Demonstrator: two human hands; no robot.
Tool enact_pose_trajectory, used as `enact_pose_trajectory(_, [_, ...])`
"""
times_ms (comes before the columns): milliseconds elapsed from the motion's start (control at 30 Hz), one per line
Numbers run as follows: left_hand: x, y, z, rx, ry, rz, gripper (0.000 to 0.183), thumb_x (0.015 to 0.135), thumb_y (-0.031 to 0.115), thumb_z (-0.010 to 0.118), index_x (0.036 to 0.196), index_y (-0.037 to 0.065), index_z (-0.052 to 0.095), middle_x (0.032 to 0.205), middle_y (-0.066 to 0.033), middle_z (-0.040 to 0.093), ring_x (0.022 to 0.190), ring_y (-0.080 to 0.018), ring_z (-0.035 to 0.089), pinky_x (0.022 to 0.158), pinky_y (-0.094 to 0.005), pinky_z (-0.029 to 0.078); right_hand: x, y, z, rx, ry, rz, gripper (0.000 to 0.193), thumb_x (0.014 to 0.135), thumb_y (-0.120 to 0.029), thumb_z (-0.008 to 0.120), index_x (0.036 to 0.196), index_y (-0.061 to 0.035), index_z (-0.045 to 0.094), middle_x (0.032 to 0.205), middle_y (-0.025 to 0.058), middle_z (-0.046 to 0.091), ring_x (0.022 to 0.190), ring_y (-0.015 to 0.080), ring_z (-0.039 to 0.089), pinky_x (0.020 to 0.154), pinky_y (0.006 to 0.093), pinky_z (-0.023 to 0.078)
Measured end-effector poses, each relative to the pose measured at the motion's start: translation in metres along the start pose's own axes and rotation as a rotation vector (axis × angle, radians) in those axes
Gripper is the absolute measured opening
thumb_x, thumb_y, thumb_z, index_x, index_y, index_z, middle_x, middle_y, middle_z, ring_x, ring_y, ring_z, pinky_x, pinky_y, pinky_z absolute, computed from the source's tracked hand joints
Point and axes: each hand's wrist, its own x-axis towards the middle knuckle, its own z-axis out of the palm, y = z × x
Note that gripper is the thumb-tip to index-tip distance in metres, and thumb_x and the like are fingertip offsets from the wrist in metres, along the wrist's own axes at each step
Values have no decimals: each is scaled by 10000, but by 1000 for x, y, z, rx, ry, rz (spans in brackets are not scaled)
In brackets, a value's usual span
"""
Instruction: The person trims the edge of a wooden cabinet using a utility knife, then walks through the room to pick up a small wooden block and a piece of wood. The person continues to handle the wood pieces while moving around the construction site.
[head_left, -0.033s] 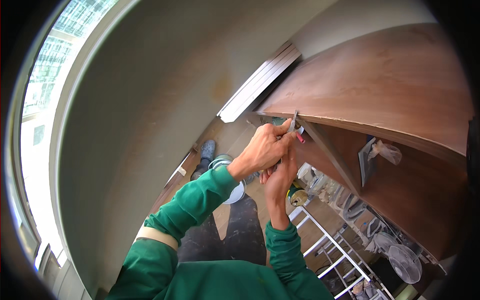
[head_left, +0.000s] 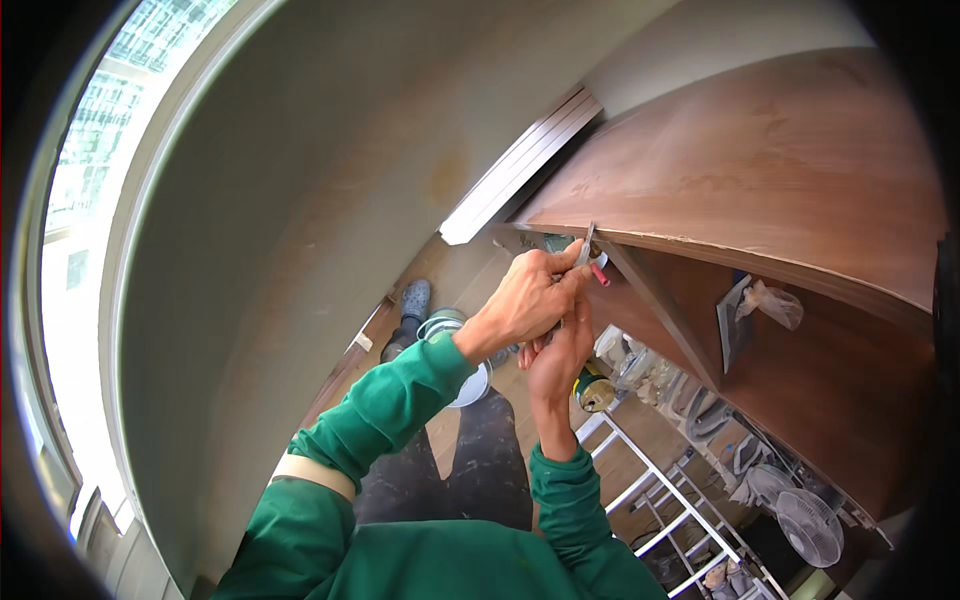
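Observation:
My left hand [head_left: 532, 292] reaches in from the left, its thumb and fingers pinched on a thin grey metal tool [head_left: 590, 236]. The tool's narrow tip is at the front edge of a brown wooden cabinet top [head_left: 740, 180]. Just below, my right hand [head_left: 560, 358] is closed with bent fingers, close against the left. A short red piece [head_left: 600, 275] sticks out beside the fingertips; which hand grips it, I cannot tell. Most of what lies between the palms is hidden.
White slats [head_left: 525, 165] stand against the grey wall [head_left: 300, 250]. Inside the cabinet hangs a clear plastic bag [head_left: 775, 303]. Below are a yellow-black can [head_left: 594, 392], a metal ladder [head_left: 650, 468], a fan [head_left: 810, 526] and a bucket [head_left: 474, 386] near my legs.

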Motion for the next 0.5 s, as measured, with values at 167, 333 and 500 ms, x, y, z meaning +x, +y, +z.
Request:
enact_pose_trajectory(167, [1,2,-5,50,-33,1,515,898,256,566,1292,-73,522,769,-276,630,783,-170,634,752,-349,501,0,2,5,22,35,5,327,1035,-289,358,1233,-60,482,564,-38,401,382,16,332,332,190,278])
enact_pose_trajectory(333, [3,-4,-4,31,-20,-3,511,895,259,569,1289,-63,529,755,-267,629,751,-167,623,738,-350,503,2,4,6,19,46,32,331,1032,-288,369,1245,-60,478,571,-35,405,387,17,336,332,190,281])
enact_pose_trajectory(500, [8,0,-6,43,-13,2,502,890,255,566,1288,-50,539,784,-266,636,753,-177,617,752,-354,501,7,1,8,-7,16,28,334,1032,-300,372,1234,-60,487,576,-31,406,390,22,341,329,196,281])
